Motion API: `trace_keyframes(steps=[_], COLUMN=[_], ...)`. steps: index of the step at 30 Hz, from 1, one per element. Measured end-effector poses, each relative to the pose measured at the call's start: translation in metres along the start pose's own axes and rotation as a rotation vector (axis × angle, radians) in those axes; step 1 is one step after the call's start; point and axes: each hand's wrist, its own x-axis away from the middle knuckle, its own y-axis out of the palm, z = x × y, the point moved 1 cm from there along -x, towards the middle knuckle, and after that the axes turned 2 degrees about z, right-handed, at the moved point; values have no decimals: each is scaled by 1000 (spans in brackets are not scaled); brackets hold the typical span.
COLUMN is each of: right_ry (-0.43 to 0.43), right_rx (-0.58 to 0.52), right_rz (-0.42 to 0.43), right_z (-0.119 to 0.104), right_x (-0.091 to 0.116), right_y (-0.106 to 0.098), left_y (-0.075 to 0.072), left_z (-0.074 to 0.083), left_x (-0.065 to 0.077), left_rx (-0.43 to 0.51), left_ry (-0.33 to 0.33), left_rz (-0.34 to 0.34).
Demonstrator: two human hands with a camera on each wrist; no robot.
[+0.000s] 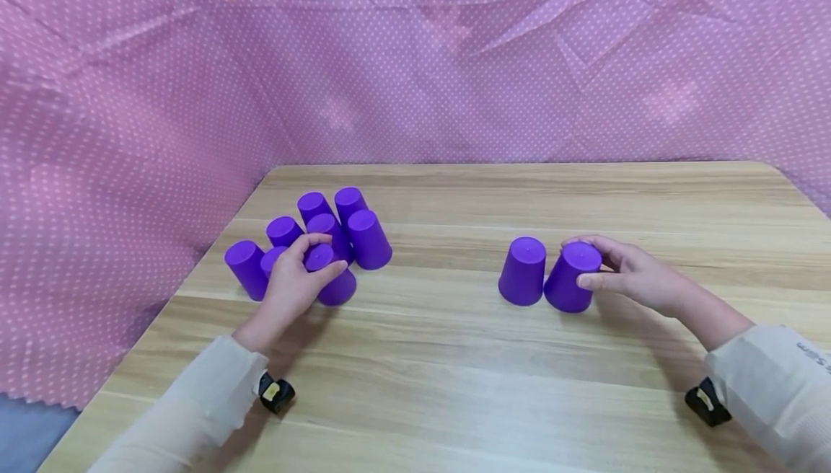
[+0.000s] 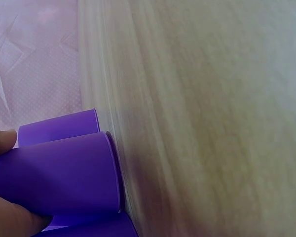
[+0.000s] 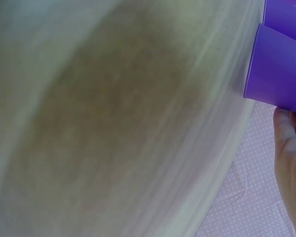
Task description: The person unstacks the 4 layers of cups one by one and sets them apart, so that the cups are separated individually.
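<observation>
Several purple cups stand upside down on the wooden table. In the head view my left hand (image 1: 295, 278) grips the nearest cup (image 1: 337, 287) of the group on the left, thumb on one side and fingers on the other. The left wrist view shows this held cup (image 2: 59, 173) with its rim at the tabletop and another cup (image 2: 64, 127) behind it. On the right, my right hand (image 1: 639, 275) holds a cup (image 1: 571, 285) between thumb and fingers. That cup stands close beside another upside-down cup (image 1: 522, 271) to its left.
More purple cups, among them one at the far left (image 1: 245, 271) and one at the group's right (image 1: 370, 241), stand in a tight cluster around my left hand. A pink dotted cloth (image 1: 454, 62) hangs behind the table (image 1: 441, 357) and along its left side.
</observation>
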Motion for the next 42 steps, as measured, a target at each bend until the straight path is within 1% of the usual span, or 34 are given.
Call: trace_keyframes(steps=[8,16,23,30,35,42], right_ry=[-3,2,13,6,6,23], right_rx=[2,12,2,-25,-28,-38], right_rz=[0,7,5,-4,-10,-9], right_z=[-1,-1,0,0,0,1], right_x=[-1,0,1,0,-1,0], right_y=[0,0,1,2,2,1], left_y=[0,1,3,2,1,-3], left_z=[0,1,-1,-5,-5,2], left_x=[0,-2,-3,-1,-2,-6], left_rx=[-10,-15,25,50,78,142], left_ry=[-19,-13,-18,-13,10,90], left_rz=[-13,-15,-30,-37,-21,25])
